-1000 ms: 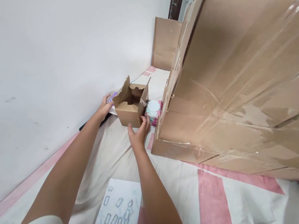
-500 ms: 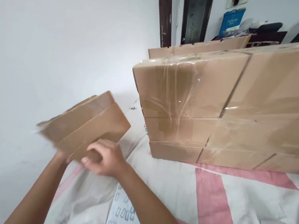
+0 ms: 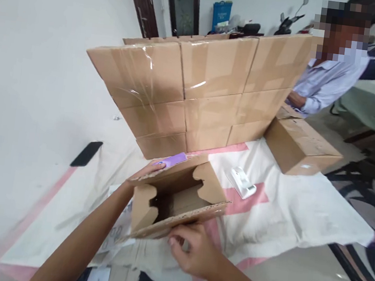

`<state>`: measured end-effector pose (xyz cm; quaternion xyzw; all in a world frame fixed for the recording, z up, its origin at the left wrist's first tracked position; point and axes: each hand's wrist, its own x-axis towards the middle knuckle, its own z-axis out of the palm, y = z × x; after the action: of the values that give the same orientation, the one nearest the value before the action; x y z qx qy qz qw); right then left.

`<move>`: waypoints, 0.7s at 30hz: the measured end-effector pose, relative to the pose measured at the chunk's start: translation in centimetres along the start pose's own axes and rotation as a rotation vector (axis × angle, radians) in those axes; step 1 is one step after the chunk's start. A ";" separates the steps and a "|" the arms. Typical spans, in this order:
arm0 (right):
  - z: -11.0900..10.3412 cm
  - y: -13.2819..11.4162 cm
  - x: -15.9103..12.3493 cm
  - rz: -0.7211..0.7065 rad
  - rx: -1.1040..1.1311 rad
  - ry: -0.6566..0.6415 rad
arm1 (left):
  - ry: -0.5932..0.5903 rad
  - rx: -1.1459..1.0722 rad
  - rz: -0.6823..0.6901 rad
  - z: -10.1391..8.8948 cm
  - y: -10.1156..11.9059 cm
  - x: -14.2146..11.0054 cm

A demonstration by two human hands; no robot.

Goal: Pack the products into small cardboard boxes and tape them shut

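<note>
A small cardboard box (image 3: 180, 199) stands opened out in front of me, its inside bare and notched flaps at its two ends. My left hand (image 3: 147, 170) holds the far wall of the box, with part of the fingers hidden behind it. At the near wall, my right hand (image 3: 194, 251) grips the cardboard with curled fingers, the thumb toward me. A purple strip-like thing (image 3: 173, 159) shows just past the far wall, near my left fingers. To the right of the box lies a white tape dispenser (image 3: 243, 183).
Behind the box rises a wall of stacked, taped cartons (image 3: 212, 79). Another closed carton (image 3: 303, 145) stands at the right. A black phone (image 3: 86, 153) lies by the wall on the pink-and-white cloth (image 3: 277, 211). A person (image 3: 331, 85) sits beyond the cartons.
The folded, flat-looking cardboard at the left is now an opened box in the middle. Both hands have moved right with it. My view has swung right, bringing the person and closed carton into sight.
</note>
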<state>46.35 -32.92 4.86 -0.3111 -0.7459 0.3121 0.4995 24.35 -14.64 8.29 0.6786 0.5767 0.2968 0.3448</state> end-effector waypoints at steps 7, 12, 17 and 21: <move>-4.3 2.4 -5.8 0.175 0.120 0.040 | -0.127 0.243 0.274 4.4 3.6 2.4; -10.4 4.2 -7.4 0.214 0.014 0.675 | -0.488 0.558 0.387 4.2 5.5 0.9; -12.1 7.3 -4.5 0.351 0.015 0.806 | -0.442 0.455 0.347 4.2 5.9 1.5; -11.4 8.2 -4.0 0.377 -0.008 0.709 | -0.057 0.326 0.389 -0.9 6.6 0.1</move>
<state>59.52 -29.24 -0.28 -0.5328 -0.4583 0.2684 0.6588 27.52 -15.03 14.18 0.8315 0.4655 0.2416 0.1832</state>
